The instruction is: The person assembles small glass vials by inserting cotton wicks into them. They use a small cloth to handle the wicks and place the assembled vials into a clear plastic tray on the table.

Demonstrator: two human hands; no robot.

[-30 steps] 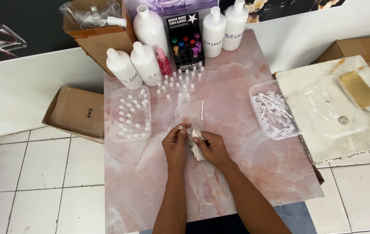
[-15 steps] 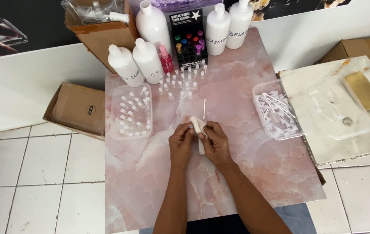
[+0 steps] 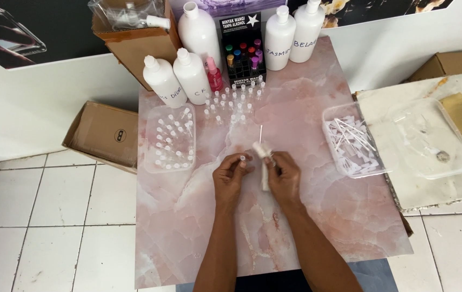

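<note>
A: Where is the small clear vial?

B: Pinched in the fingers of the left hand, above the middle of the pink marbled counter. The right hand is clenched around a white sprayer with its dip tube, held just beside the vial.

A: Surroundings?

B: One thin white tube lies on the counter just beyond the hands. Nothing stands between the hands and it.

A: Containers?

B: Left, a clear tray holding capped vials. Right, a clear tub of white sprayer heads with tubes. Loose open vials stand in rows further back, in front of large white bottles, a pink bottle and a black display box.
</note>
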